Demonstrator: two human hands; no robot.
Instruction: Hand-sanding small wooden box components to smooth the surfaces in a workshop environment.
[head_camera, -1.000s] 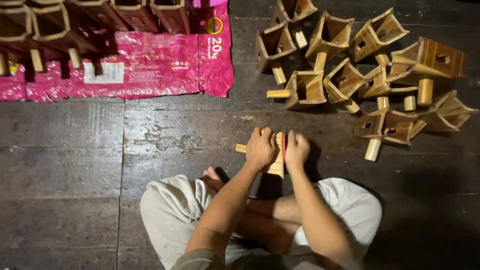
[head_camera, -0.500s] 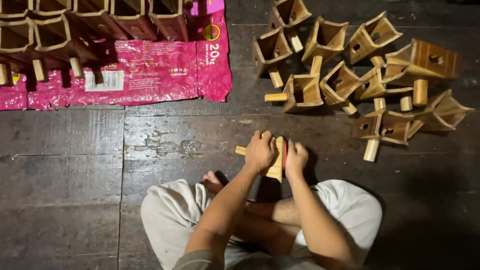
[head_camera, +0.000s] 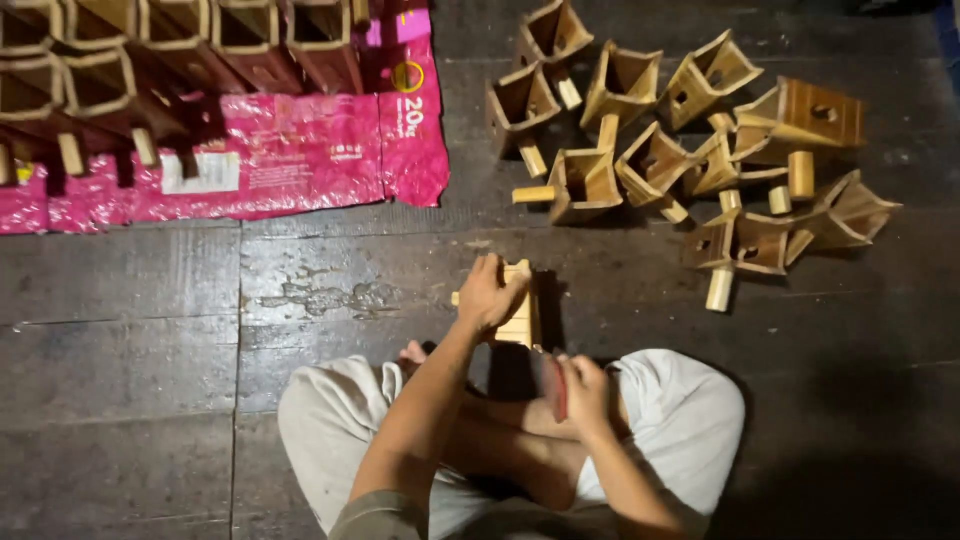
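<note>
I sit cross-legged on a dark plank floor. My left hand (head_camera: 488, 292) grips a pale wooden funnel-shaped box (head_camera: 520, 318) with a short peg handle, holding it upright in front of my knees. My right hand (head_camera: 582, 390) is drawn back over my right knee, fingers closed round a small flat reddish piece (head_camera: 555, 385), blurred, that looks like sandpaper. The two hands are apart, the right one below and right of the box.
A pile of several similar unfinished wooden boxes with pegs (head_camera: 690, 150) lies at the upper right. At the upper left, darker boxes (head_camera: 150, 70) stand in rows on a pink plastic sheet (head_camera: 300, 160). Bare floor planks (head_camera: 150, 330) stretch to my left.
My right hand has come off the box and moved down and back toward my knee with the reddish piece. My left hand still holds the box.
</note>
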